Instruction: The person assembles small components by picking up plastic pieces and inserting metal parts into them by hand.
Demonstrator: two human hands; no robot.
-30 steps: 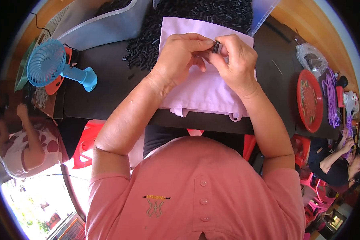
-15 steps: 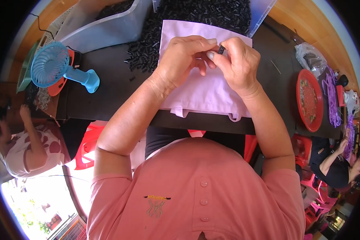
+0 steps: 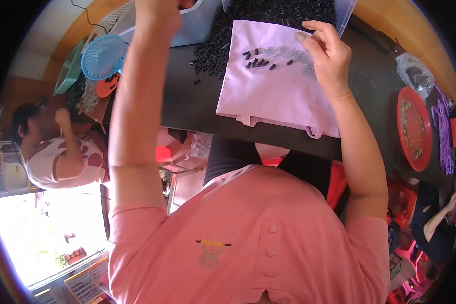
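Observation:
A pink cloth bag (image 3: 278,99) lies flat in front of me. On it rest several small black cylindrical pieces (image 3: 259,63) and a spread of small clear pieces (image 3: 281,52). My right hand (image 3: 333,58) hovers by the bag's right edge, thumb and forefinger apart, with nothing visible between them. My left hand (image 3: 159,15) reaches over the translucent plastic bin (image 3: 201,25); its fingers are cut off by the upper edge, and a dark spot beside them cannot be made out. Beyond the bag, a big heap of black pieces (image 3: 283,12) spills across the table.
A light blue fan (image 3: 102,57) stands left of my forearm. Farther right are a red round tray (image 3: 414,129), a clear plastic bag (image 3: 414,73) and purple cord (image 3: 443,137). One person (image 3: 61,147) sits at left, another (image 3: 433,218) at right.
My hands have parted. The left has swung up and left to the bin, while the right has shifted right and no longer holds a black piece. The pieces on the bag are now uncovered.

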